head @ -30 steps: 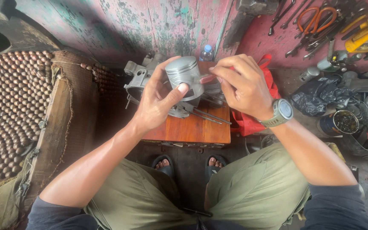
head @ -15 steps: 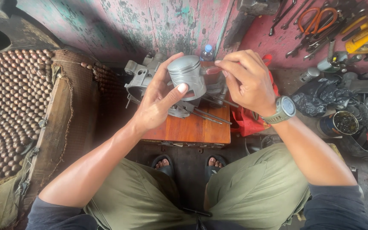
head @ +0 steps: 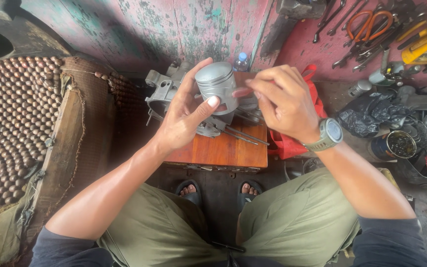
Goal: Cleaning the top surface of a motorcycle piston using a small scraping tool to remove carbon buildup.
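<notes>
left hand: (head: 184,118) wrapped round a silver metal piston (head: 217,86), thumb pressed on its side and fingers curled behind it, so it's held up in the air and not resting on anything. The flat top points up and a bit away from the camera.

right hand: (head: 282,99) fingers pinched together right at the piston's right side, up near the grooves. Looks like it's nipping something thin there, but it's too small for me to make out, so I can't tell what it has, if anything. Grey watch (head: 328,133) on that wrist.

piston: hovering over the far edge of the small wooden surface (head: 233,148), just in front of the grey engine casing (head: 166,91).

how far along: my guess is mid-job. The piston is off the engine and in hand, with the fiddly work at its upper band not finished. It isn't in or on the casing yet, and I can't see the pin holes well enough to say more.

surface: the casing sits at the far left corner, with a couple of thin metal rods (head: 243,134) lying across the middle toward the right edge.

further out: red bag (head: 292,143) touching the right edge, plastic bottle (head: 241,62) behind by the peeling wall, tin can (head: 394,144) well off to the right, tools (head: 371,27) up top right, beaded seat mat (head: 11,123) on the left.
</notes>
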